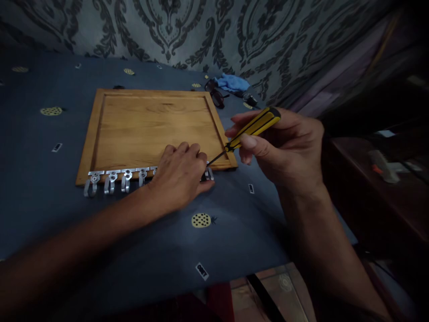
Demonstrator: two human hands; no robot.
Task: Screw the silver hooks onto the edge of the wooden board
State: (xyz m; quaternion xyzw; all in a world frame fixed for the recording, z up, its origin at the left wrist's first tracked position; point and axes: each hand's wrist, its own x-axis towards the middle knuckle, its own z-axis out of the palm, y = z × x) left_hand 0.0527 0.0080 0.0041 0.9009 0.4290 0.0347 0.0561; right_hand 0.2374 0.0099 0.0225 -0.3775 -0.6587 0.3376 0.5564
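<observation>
A framed wooden board [150, 120] lies flat on the blue patterned cloth. Along its near edge runs a metal hook rail [115, 172] with several silver hooks hanging over the side. My left hand [182, 172] is closed over the rail's right part, its thumb low beside the last hook; what its fingers grip beneath is hidden. Pinched in my right hand [284, 143] is a yellow and black screwdriver [256, 127], tilted down to the left. Its tip meets the rail near my left index finger; the screw there cannot be made out.
Dark sunglasses [217, 97], a blue cloth [233, 83] and a small dark item [250, 99] lie beyond the board's far right corner. A patterned wall covering [167, 31] rises behind. The table's front edge drops to a tiled floor [284, 290]; dark furniture [375, 179] stands at right.
</observation>
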